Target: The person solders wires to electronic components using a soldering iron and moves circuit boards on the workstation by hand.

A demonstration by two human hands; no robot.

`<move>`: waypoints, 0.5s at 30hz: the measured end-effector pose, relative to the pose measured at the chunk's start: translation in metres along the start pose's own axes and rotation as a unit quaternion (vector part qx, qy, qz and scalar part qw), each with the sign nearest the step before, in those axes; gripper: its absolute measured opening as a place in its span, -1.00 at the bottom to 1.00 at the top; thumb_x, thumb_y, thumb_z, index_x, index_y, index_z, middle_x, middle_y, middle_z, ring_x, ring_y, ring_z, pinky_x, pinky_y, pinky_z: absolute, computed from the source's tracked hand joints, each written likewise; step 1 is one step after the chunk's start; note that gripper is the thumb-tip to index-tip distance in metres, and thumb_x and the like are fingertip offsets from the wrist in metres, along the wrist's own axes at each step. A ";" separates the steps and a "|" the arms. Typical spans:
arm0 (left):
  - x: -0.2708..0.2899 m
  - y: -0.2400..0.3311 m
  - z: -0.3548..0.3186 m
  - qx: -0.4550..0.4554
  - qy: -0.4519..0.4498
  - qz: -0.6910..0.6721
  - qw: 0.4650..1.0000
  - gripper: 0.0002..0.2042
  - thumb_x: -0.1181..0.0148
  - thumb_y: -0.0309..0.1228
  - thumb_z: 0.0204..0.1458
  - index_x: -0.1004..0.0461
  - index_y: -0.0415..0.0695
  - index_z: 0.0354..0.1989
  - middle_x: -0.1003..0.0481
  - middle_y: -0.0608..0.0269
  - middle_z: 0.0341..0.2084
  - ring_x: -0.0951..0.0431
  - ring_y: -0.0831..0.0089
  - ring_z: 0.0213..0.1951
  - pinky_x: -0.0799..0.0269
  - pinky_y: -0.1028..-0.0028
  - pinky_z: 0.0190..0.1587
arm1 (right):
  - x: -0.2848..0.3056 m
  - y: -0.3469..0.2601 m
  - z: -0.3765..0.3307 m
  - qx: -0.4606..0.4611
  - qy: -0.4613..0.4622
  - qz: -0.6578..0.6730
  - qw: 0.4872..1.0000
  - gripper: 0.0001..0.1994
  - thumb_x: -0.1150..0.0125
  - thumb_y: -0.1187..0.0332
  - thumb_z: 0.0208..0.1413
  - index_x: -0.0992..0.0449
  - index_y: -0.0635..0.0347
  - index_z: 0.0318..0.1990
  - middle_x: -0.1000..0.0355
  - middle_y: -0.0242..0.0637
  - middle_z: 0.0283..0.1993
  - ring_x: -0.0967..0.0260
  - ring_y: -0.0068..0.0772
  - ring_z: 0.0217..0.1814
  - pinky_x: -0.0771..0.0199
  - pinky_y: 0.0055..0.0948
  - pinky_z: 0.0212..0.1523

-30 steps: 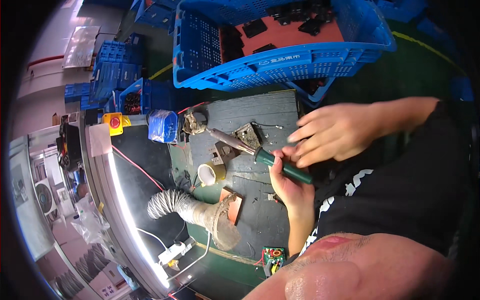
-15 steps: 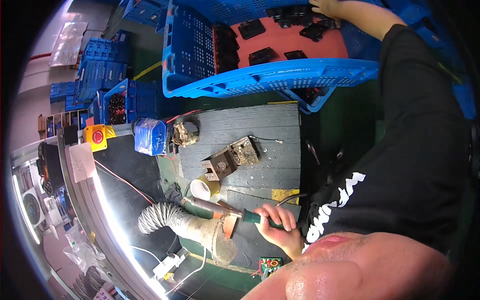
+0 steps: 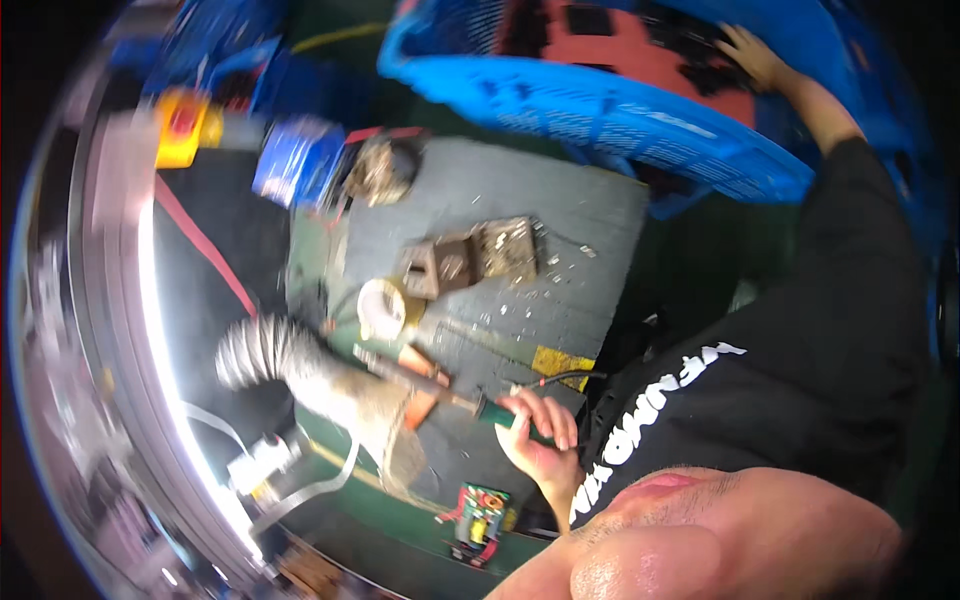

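Note:
My left hand (image 3: 540, 432) is closed around the green handle of a soldering iron (image 3: 488, 408). Its metal tip points left toward the mouth of a grey ribbed extraction hose (image 3: 290, 360). My right hand (image 3: 750, 55) reaches far up into a blue plastic crate (image 3: 640, 110). Its fingers are spread on black parts (image 3: 690, 45) lying on a red-orange sheet inside. Two small metal fixtures (image 3: 470, 258) sit on the grey work board (image 3: 560, 200) between my hands, untouched. The view is blurred by motion.
A pale round roll (image 3: 382, 308) lies left of the fixtures. At the board's far corner sit a brass-wool tip cleaner (image 3: 380, 168) and a blue box (image 3: 295, 160), with a yellow box (image 3: 182, 125) beyond. A small green and red device (image 3: 478, 510) sits near the bench edge.
My right hand left the fixtures and went up into the blue crate. My left hand carried the soldering iron down toward the hose mouth. The view swung and blurred.

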State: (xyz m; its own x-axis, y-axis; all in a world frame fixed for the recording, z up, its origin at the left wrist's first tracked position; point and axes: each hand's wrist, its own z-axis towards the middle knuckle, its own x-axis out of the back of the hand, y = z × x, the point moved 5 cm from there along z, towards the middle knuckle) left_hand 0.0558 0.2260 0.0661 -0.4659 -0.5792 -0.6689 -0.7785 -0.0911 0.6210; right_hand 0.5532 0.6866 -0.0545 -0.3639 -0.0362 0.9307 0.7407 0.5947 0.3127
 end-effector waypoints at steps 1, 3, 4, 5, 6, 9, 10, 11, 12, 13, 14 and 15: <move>0.005 -0.005 0.001 -0.002 0.009 0.004 1.000 -0.90 0.00 -0.38 0.12 -0.27 -0.11 -0.35 -0.19 0.34 -0.67 -0.13 0.54 -0.83 -0.09 0.56 -0.86 | -0.030 -0.010 0.006 0.020 0.032 0.016 0.999 -0.08 -0.39 0.38 -0.27 -0.06 0.19 0.34 0.21 0.15 0.47 0.09 0.32 0.42 -0.04 -0.01 0.38; 0.005 -0.005 0.002 0.020 0.028 -0.016 0.999 -0.90 -0.02 -0.41 0.13 -0.25 -0.12 -0.34 -0.19 0.32 -0.69 -0.15 0.52 -0.82 -0.10 0.54 -0.84 | -0.045 0.002 0.009 0.046 0.038 0.038 0.998 -0.08 -0.44 0.40 -0.30 -0.11 0.23 0.32 0.11 0.08 0.45 0.06 0.28 0.40 -0.04 -0.03 0.39; 0.005 -0.007 0.003 0.032 0.026 -0.015 0.999 -0.90 -0.02 -0.41 0.13 -0.24 -0.12 -0.34 -0.19 0.31 -0.70 -0.16 0.52 -0.82 -0.11 0.53 -0.84 | -0.053 0.015 0.005 0.028 0.003 0.041 0.999 -0.13 -0.40 0.39 -0.23 -0.11 0.24 0.33 0.03 0.10 0.42 0.05 0.28 0.40 -0.03 -0.02 0.39; 0.008 -0.005 0.001 0.036 0.026 -0.018 0.999 -0.89 -0.02 -0.41 0.14 -0.24 -0.12 -0.34 -0.19 0.29 -0.70 -0.16 0.51 -0.82 -0.11 0.52 -0.83 | -0.036 0.005 0.011 -0.013 -0.066 0.025 0.997 -0.14 -0.38 0.41 -0.21 -0.10 0.26 0.34 -0.02 0.09 0.41 0.07 0.26 0.42 0.02 -0.01 0.40; 0.008 -0.001 -0.001 0.031 0.013 -0.032 0.999 -0.88 -0.03 -0.40 0.16 -0.23 -0.13 -0.33 -0.20 0.29 -0.69 -0.18 0.50 -0.81 -0.14 0.52 -0.80 | -0.054 0.018 0.015 0.052 0.070 0.059 0.995 -0.15 -0.37 0.39 -0.17 -0.08 0.29 0.34 -0.01 0.08 0.41 0.09 0.23 0.44 0.09 -0.01 0.43; 0.028 0.007 -0.009 0.025 -0.052 -0.077 0.995 -0.87 -0.01 -0.42 0.18 -0.21 -0.17 -0.32 -0.25 0.25 -0.65 -0.23 0.51 -0.78 -0.21 0.53 -0.75 | -0.047 0.069 0.019 0.093 0.112 -0.042 0.988 -0.25 -0.25 0.23 -0.01 -0.12 0.30 0.34 -0.10 0.16 0.35 0.02 0.22 0.42 0.12 0.01 0.42; 0.035 0.007 -0.012 0.017 -0.058 -0.083 0.995 -0.87 0.00 -0.42 0.18 -0.21 -0.17 -0.31 -0.25 0.25 -0.66 -0.23 0.51 -0.78 -0.21 0.53 -0.76 | -0.029 0.075 0.043 0.112 0.123 -0.058 0.984 -0.25 -0.25 0.23 -0.01 -0.12 0.30 0.34 -0.10 0.16 0.35 0.02 0.22 0.42 0.12 0.01 0.42; 0.026 0.002 -0.012 0.017 -0.064 -0.070 0.995 -0.88 0.00 -0.43 0.19 -0.22 -0.17 -0.31 -0.25 0.26 -0.66 -0.24 0.52 -0.77 -0.21 0.53 -0.76 | -0.023 0.051 0.062 0.110 0.107 -0.042 0.987 -0.26 -0.25 0.23 -0.01 -0.13 0.30 0.33 -0.12 0.16 0.34 0.01 0.22 0.41 0.10 0.00 0.41; 0.023 0.000 -0.018 -0.002 -0.043 -0.068 0.997 -0.88 0.00 -0.43 0.19 -0.22 -0.17 -0.31 -0.25 0.26 -0.66 -0.24 0.52 -0.77 -0.21 0.53 -0.76 | -0.021 0.014 0.062 0.124 0.091 -0.019 0.988 -0.27 -0.25 0.23 -0.01 -0.15 0.31 0.32 -0.13 0.16 0.33 -0.01 0.22 0.40 0.08 0.00 0.40; 0.020 -0.004 -0.020 0.002 -0.048 -0.055 0.997 -0.88 0.01 -0.43 0.19 -0.22 -0.17 -0.30 -0.25 0.27 -0.67 -0.25 0.52 -0.77 -0.21 0.53 -0.75 | -0.014 -0.007 0.059 0.126 0.078 -0.008 0.989 -0.27 -0.25 0.23 -0.02 -0.16 0.31 0.31 -0.14 0.16 0.32 -0.02 0.21 0.39 0.06 -0.01 0.39; 0.027 -0.008 -0.026 0.000 -0.033 -0.049 0.998 -0.89 0.01 -0.43 0.20 -0.22 -0.17 -0.30 -0.25 0.27 -0.67 -0.25 0.52 -0.77 -0.21 0.54 -0.75 | 0.009 -0.059 0.068 0.148 0.061 0.001 0.987 -0.28 -0.26 0.23 -0.02 -0.17 0.31 0.30 -0.16 0.16 0.30 -0.04 0.21 0.38 0.04 -0.02 0.38; 0.034 -0.009 -0.026 -0.013 -0.029 -0.066 0.997 -0.89 0.01 -0.43 0.20 -0.22 -0.17 -0.30 -0.25 0.27 -0.67 -0.25 0.52 -0.77 -0.21 0.54 -0.75 | 0.037 -0.092 0.063 0.152 0.042 -0.001 0.987 -0.29 -0.26 0.23 -0.02 -0.18 0.32 0.29 -0.17 0.16 0.29 -0.05 0.21 0.37 0.02 -0.03 0.37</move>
State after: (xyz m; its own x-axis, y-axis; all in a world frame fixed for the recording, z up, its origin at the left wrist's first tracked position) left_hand 0.0584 0.1861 0.0487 -0.3849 -0.5134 -0.7670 -0.8231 -0.1851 0.5369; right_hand 0.4362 0.6815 -0.0604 -0.3071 -0.0969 0.9467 0.5313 0.8079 0.2550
